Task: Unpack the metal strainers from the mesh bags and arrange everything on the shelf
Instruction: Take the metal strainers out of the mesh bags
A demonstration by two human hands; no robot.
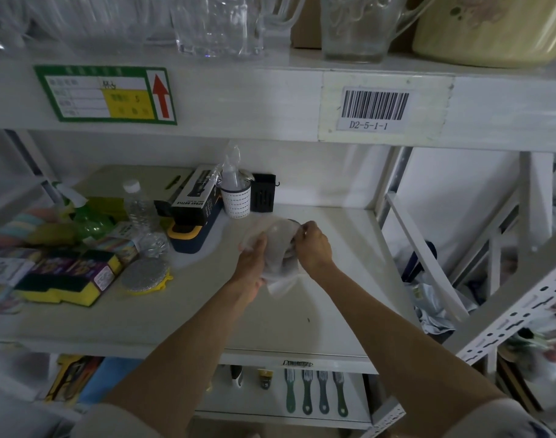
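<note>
White mesh bag (278, 248), seemingly holding a metal strainer (292, 245), gripped by both hands (283, 251).

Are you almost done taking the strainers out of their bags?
Not yet. Both hands, left hand and right hand, hold a mesh bag with a strainer still mostly inside. One perforated white cup already stands at the back of the shelf. Whether more bags wait is unclear.

White shelf (317, 311) carries sponges (65, 279), a bottle (137, 203) and boxes (191, 197).
</note>
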